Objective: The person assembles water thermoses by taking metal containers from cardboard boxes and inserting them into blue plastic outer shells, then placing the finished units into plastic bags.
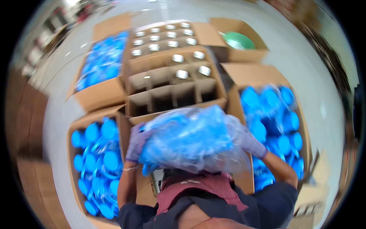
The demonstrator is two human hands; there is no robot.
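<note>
A: Where's the bag (190,139)?
B: Chest-high btwn us, long axis L-R, above the divider box (171,86).
A: Hands?
B: We grip both ends: left hand (136,142), right hand (249,142), equally near.

Both hands wear pale purple gloves: the left hand (135,142) and the right hand (249,142) press a clear plastic bag (190,139) that is bright blue with the lids inside. Left of the left hand, a brown cardboard box (74,131) is full of the same blue lids; right of the right hand another brown box (244,76) holds more blue. Beyond the hands a brown divided carton (171,89) shows silver jar tops. Further off, a green object (238,40) lies in a brown box. The floor (305,57) is grey.
</note>
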